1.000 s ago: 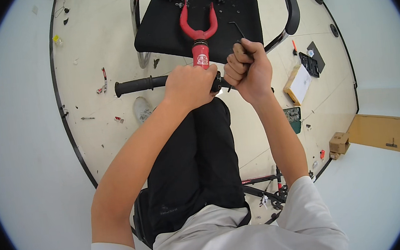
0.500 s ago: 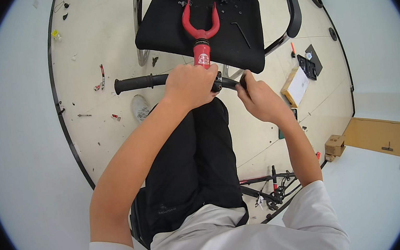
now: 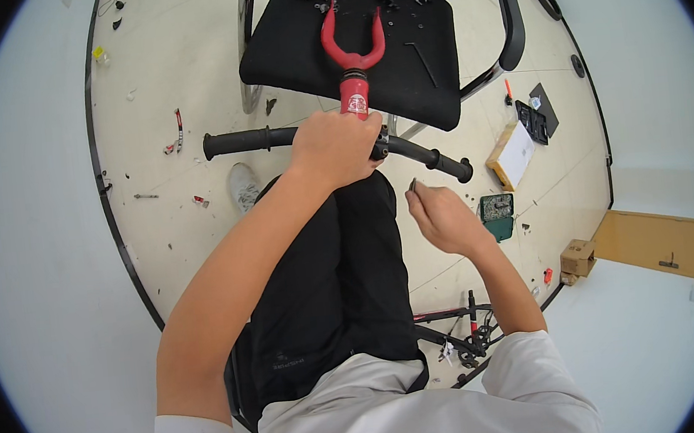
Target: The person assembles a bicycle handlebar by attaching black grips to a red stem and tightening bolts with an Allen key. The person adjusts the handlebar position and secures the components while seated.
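Left fingers (image 3: 369, 131): you're gripping where handlebar (image 3: 248, 142) meets red fork (image 3: 354, 60).
Right fingers (image 3: 419, 206): pinching, contents unclear, hovering off bar's edge.

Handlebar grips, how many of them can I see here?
2: a left grip and a right grip, at opposite ends of the black handlebar. Both are in plain view; the left hand covers part of the bar between them.

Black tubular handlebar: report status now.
Left hand clasped where black tubular handlebar meets red two-pronged fork. Right hand off the bar, fingers curled, contents unclear. Black L-shaped hex key on black chair seat.
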Action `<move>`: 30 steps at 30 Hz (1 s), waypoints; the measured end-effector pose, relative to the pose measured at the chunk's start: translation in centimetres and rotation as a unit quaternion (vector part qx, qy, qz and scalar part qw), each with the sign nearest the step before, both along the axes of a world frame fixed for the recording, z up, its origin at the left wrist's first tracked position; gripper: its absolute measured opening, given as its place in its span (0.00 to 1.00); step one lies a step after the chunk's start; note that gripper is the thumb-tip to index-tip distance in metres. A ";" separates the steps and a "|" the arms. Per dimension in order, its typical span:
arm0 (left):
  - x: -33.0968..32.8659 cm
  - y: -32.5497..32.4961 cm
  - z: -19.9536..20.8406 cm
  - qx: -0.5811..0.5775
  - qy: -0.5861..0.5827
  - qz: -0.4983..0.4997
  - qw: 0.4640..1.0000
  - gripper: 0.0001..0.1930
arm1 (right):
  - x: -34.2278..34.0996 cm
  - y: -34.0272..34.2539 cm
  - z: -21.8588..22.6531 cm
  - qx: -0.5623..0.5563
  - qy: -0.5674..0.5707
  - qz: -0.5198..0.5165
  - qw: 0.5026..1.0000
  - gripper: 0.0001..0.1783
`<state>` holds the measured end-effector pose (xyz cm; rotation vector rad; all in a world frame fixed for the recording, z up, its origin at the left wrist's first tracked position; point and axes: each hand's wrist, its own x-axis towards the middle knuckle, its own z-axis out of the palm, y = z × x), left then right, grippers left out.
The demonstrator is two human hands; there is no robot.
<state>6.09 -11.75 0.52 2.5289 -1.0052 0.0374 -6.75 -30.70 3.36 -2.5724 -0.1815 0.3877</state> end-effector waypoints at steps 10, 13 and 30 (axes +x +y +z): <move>0.0 0.3 -0.1 -0.010 -0.012 0.006 1.000 0.16 | -0.4 -1.1 -2.2 -0.022 0.174 -0.023 0.984 0.16; -0.1 0.0 -0.2 -0.003 -0.012 0.005 1.000 0.16 | -1.9 -2.6 -4.0 -0.030 0.155 -0.016 0.987 0.17; -0.2 0.0 -0.1 0.012 0.002 0.005 1.000 0.19 | -3.3 -0.1 -1.3 0.104 0.035 -0.063 0.992 0.07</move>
